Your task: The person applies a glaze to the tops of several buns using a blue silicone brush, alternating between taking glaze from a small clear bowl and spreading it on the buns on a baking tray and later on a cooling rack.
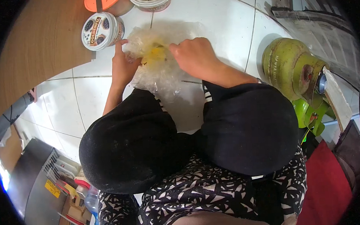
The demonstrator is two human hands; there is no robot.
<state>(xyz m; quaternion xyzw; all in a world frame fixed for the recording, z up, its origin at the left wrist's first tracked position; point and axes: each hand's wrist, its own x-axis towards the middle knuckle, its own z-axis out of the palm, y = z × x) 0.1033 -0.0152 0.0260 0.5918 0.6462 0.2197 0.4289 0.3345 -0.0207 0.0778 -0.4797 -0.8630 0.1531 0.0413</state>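
Observation:
A crumpled clear plastic bag (166, 75) lies on the white floor tiles before my knees, with something yellow (155, 54) and small dark bits in it. What the yellow stuff is, I cannot tell. My left hand (123, 62) has hold of the bag's left side, thumb over the plastic and index finger extended. On the right, my right hand (195, 56) pinches the bag with its fingers curled in. Just beyond the left hand a white-lidded Goldenfil tub (99, 31) stands near the wooden surface.
At the top are an orange lid (103, 2) with a dark flat handle across it and another white-rimmed tub (151, 2). A brown wooden surface (41, 37) borders the left. Green gas cylinders (286, 68) stand at right, near a red cloth (324, 178). Shelved items fill the lower left.

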